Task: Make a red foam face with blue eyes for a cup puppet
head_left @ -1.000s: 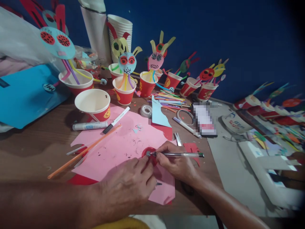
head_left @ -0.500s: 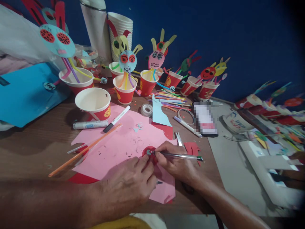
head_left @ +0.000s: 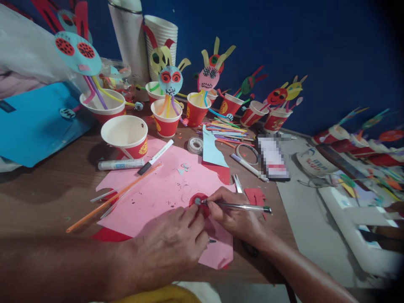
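My right hand (head_left: 232, 210) grips a clear-barrelled pen (head_left: 243, 206) with a dark green end. Its tip touches a small grey-blue patch (head_left: 198, 201) on a red paper circle (head_left: 195, 196). My left hand (head_left: 176, 235) bends over the circle's near edge and pins it down with the fingertips. Under both lies a large cut pink paper sheet (head_left: 151, 198) scattered with tiny dark scraps. A dark pointed tip (head_left: 212, 241) pokes out beside my left hand; the rest of it is hidden. Scissors (head_left: 237, 184) lie partly beneath my right hand.
Paper cups with straw-and-paper figures (head_left: 170, 82) line the back. An empty cup (head_left: 124, 132), glue tube (head_left: 120, 164), black-and-white marker (head_left: 156, 156) and orange straw (head_left: 113, 198) lie left. A tape roll (head_left: 195, 145), straws (head_left: 230, 131) and phone (head_left: 273, 158) are beyond my right hand.
The patch on the red circle looks rounder and greyer under the pen tip. Both hands keep nearly the same place; the whole view has shifted slightly.
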Demonstrator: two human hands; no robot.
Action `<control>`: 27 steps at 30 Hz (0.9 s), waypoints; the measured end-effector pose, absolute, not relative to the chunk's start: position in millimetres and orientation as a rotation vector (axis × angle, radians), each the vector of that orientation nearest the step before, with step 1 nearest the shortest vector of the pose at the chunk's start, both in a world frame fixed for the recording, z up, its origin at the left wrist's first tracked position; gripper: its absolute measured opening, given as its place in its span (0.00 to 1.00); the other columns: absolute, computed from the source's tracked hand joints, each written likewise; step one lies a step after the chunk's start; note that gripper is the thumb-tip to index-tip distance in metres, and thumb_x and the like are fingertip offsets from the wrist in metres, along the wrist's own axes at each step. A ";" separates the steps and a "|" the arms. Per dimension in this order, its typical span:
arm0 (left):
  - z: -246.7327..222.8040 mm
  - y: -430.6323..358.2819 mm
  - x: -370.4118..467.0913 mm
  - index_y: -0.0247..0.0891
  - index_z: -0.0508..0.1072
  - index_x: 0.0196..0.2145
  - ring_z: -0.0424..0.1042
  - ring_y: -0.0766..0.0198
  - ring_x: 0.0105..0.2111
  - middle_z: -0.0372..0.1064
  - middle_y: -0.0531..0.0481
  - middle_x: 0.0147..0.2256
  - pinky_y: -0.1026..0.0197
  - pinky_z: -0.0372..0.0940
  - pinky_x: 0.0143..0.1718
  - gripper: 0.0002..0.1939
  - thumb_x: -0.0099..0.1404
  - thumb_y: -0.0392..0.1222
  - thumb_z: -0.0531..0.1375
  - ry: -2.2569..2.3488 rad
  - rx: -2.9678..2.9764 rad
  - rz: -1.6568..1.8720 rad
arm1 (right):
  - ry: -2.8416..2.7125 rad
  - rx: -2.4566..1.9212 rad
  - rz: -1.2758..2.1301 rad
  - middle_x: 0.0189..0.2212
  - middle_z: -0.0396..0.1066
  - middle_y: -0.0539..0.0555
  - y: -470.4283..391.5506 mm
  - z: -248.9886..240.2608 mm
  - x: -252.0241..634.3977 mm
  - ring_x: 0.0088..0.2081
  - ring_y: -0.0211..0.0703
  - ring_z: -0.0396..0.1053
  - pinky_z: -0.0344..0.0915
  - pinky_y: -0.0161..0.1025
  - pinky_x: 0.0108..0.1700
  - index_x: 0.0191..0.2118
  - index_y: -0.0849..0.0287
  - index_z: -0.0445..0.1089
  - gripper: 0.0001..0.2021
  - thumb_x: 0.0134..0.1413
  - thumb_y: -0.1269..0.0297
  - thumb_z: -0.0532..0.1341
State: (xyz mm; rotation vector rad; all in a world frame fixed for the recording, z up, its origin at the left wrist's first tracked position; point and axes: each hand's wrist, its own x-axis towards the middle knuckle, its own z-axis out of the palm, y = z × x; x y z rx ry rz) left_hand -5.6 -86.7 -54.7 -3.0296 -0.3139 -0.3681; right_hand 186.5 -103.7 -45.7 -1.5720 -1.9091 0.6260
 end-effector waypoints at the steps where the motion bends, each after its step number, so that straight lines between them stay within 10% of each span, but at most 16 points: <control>1: -54.7 -86.7 -5.5 0.33 0.70 0.37 0.69 0.50 0.42 0.71 0.42 0.39 0.51 0.65 0.39 0.07 0.61 0.35 0.55 -0.312 -3.029 -0.369 | -1.914 -1.576 0.625 0.22 0.72 0.50 -103.9 -45.4 186.7 0.23 0.35 0.68 0.61 0.31 0.24 0.28 0.60 0.69 0.08 0.54 0.64 0.56; 27: -51.2 -84.5 -4.7 0.33 0.71 0.37 0.70 0.52 0.40 0.71 0.42 0.37 0.52 0.66 0.37 0.08 0.61 0.35 0.54 -0.306 -3.012 -0.355 | -1.905 -1.581 0.625 0.22 0.72 0.51 -103.6 -44.9 185.3 0.22 0.35 0.67 0.61 0.31 0.24 0.28 0.60 0.69 0.08 0.53 0.65 0.56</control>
